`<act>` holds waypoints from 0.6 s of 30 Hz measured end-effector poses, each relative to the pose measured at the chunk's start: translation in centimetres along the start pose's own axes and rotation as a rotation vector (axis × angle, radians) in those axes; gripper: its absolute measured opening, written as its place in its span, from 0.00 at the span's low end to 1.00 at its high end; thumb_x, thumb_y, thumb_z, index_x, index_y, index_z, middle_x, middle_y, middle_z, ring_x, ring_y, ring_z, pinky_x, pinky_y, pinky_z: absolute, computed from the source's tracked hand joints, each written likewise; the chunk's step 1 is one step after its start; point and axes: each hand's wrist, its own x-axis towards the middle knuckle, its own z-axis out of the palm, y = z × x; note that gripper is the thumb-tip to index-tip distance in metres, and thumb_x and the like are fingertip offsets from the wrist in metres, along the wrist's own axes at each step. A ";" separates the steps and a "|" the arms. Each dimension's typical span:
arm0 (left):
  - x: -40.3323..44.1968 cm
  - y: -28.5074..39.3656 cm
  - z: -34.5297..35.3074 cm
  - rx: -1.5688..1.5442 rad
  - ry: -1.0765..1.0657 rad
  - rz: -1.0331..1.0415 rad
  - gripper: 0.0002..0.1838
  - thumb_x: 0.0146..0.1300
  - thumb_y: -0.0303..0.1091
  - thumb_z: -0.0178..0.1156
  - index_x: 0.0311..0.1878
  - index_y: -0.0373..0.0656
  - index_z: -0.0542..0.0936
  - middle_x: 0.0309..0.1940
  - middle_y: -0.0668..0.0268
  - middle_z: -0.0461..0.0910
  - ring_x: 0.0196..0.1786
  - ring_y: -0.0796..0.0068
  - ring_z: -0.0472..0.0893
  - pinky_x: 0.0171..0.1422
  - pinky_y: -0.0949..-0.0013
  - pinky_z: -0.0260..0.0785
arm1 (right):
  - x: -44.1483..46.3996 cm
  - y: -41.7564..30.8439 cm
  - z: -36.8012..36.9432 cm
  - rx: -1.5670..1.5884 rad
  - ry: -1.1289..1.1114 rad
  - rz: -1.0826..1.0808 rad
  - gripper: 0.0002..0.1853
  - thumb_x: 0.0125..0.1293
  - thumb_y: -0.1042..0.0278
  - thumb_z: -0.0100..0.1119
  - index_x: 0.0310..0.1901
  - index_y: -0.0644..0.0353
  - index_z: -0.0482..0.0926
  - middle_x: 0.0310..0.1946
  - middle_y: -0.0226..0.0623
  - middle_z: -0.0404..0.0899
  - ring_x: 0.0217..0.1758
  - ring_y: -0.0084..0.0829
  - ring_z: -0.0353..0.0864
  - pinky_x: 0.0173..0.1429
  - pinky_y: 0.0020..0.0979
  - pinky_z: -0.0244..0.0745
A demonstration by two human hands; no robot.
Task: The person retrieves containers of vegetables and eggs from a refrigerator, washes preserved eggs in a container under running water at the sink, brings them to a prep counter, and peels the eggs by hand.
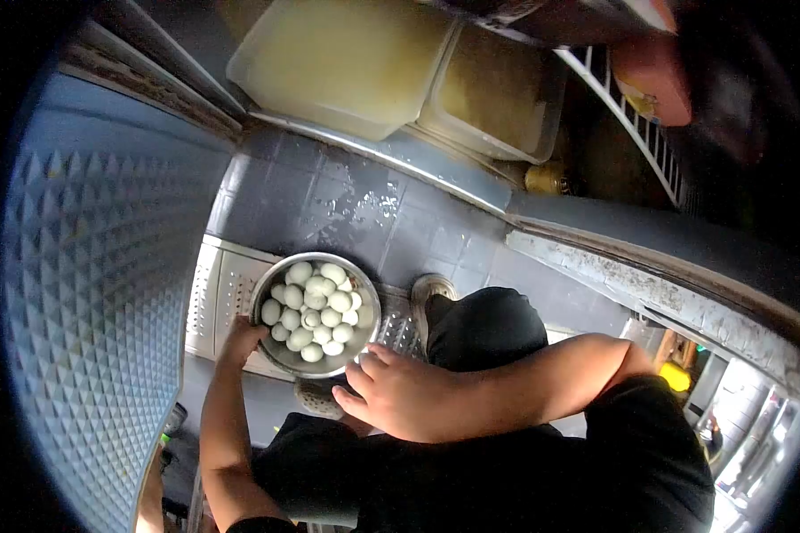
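Observation:
A round metal bowl (372, 330) holds several pale, whitish eggs (316, 306). My left hand (243, 341) is closed on the bowl's left rim. Beside the lower right rim is my right hand (380, 391), with its fingers apart and nothing seen in them. Whether its fingertips touch the rim is hard to tell. Below the bowl, part of a perforated shoe (318, 399) shows, and another shoe (432, 291) is to the right.
Two translucent bins (351, 67) stand at the top, behind a metal ledge (391, 153). A blue textured panel (98, 293) fills the left side. A white wire rack (636, 124) is at the upper right. Wet grey tiles (329, 191) lie beyond the bowl.

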 end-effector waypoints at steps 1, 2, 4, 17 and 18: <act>-0.6 -0.4 0.0 -0.038 0.004 0.000 0.13 0.49 0.32 0.65 0.36 0.33 0.84 0.26 0.62 0.83 0.25 0.73 0.81 0.28 0.68 0.75 | 0.2 -0.3 0.0 0.022 -0.022 0.023 0.27 0.66 0.59 0.54 0.63 0.66 0.74 0.52 0.55 0.77 0.54 0.48 0.79 0.64 0.49 0.72; -0.2 -2.3 -1.0 0.039 -0.049 -0.014 0.10 0.51 0.31 0.64 0.35 0.34 0.84 0.25 0.65 0.82 0.26 0.73 0.81 0.30 0.68 0.74 | 0.3 -0.6 0.1 0.047 -0.039 0.040 0.28 0.65 0.59 0.55 0.63 0.66 0.74 0.51 0.54 0.77 0.52 0.47 0.79 0.63 0.49 0.73; -2.7 -1.2 1.5 -0.165 0.123 0.011 0.06 0.53 0.28 0.64 0.32 0.35 0.84 0.23 0.68 0.81 0.25 0.75 0.78 0.30 0.68 0.70 | 0.4 -1.1 0.2 0.089 -0.081 0.046 0.28 0.63 0.62 0.56 0.63 0.69 0.73 0.48 0.52 0.78 0.51 0.45 0.79 0.60 0.48 0.74; -12.8 0.9 8.7 -0.658 0.312 -0.025 0.07 0.54 0.20 0.62 0.37 0.32 0.84 0.31 0.67 0.83 0.30 0.75 0.78 0.37 0.71 0.70 | 1.9 -5.7 -0.2 0.307 0.364 0.484 0.34 0.65 0.49 0.66 0.67 0.61 0.72 0.73 0.58 0.60 0.79 0.53 0.56 0.83 0.61 0.39; -13.6 0.0 9.0 -0.682 0.333 -0.038 0.06 0.53 0.19 0.63 0.36 0.33 0.83 0.30 0.67 0.82 0.30 0.75 0.77 0.37 0.72 0.68 | 1.3 -5.6 -0.4 0.345 0.394 0.474 0.36 0.65 0.51 0.67 0.70 0.60 0.69 0.77 0.58 0.54 0.81 0.54 0.52 0.83 0.61 0.38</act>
